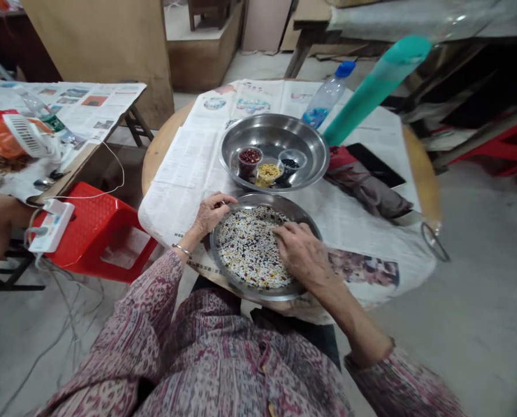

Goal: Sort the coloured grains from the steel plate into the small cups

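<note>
Mixed white, dark red, yellow and black grains [249,249] cover a metal tray [262,294] at the counter's [153,165] near edge. Sorting by fingertip seems the step in hand; another pick calls for a light pinch. The right hand [304,255] bends its fingers into them; the left hand [213,213] curls at the far-left rim. Whether either grips anything, I cannot tell. Just beyond, a basin [293,130] holds cups of red [249,156], yellow [268,172] and black pieces [290,164], its near wall in the way. Behind stand a bottle [325,98] and a green tube [371,95].
</note>
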A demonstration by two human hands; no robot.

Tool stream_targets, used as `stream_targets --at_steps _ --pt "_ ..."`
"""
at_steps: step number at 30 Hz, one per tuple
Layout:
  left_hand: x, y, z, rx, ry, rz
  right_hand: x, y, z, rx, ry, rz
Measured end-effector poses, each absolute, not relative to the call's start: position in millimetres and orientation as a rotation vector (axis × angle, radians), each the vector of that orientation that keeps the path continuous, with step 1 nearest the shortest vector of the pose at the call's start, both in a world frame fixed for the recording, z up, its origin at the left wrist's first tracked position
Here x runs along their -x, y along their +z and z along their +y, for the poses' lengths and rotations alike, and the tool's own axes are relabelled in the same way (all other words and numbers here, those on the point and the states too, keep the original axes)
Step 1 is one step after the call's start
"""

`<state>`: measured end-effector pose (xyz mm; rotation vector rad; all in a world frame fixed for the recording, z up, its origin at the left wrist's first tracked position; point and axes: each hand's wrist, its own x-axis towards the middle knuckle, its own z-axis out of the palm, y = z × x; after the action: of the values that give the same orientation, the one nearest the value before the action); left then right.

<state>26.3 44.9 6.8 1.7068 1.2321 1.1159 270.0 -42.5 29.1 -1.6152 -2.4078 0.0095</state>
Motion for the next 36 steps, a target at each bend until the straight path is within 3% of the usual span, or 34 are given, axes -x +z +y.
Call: stream_targets --at_steps 4,12,20,29,36 --pt "-26.4 6.1 45.2 -1.712 1.134 1.226 -274.3 33.4 -67.9 1.694 0.063 -2.414" --pt "-25.9 7.1 45.5 -1.717 1.152 1.221 -224.6 26.6 -80.4 1.272 0.542 -2.475" --pt "-25.7 7.5 45.1 -1.707 1.127 1.242 -237.4 29.6 -36.1 1.583 0.165 -2.267" --pt "-25.4 6.9 44.2 -1.707 1.132 1.221 -233.6 48.6 -70.1 0.989 0.623 -2.683" --pt "-26.6 6.6 44.3 -1.717 1.139 1.212 -222.9 40.2 -53.5 0.825 0.317 -2.855"
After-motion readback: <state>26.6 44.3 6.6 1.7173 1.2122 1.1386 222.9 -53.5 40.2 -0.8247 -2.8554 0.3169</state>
